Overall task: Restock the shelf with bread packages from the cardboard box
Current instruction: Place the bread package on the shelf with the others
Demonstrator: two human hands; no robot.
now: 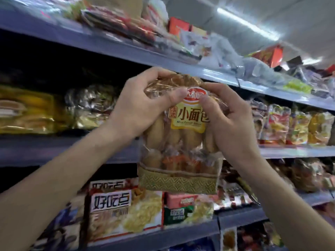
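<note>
A clear bread package (179, 154) with a yellow label and a woven-basket print hangs upright in front of the shelves. My left hand (143, 104) grips its crinkled top left corner. My right hand (230, 122) grips its top right side, thumb on the label. The package is level with the middle shelf (297, 151), in front of a dark gap between other bread bags. The cardboard box is out of view.
Golden bread bags (36, 109) lie on the middle shelf at left, colourful snack bags (290, 124) at right. Biscuit packs (125, 211) fill the lower shelf. The top shelf (126, 49) holds mixed wrapped goods. A ceiling light strip (248, 23) glows above.
</note>
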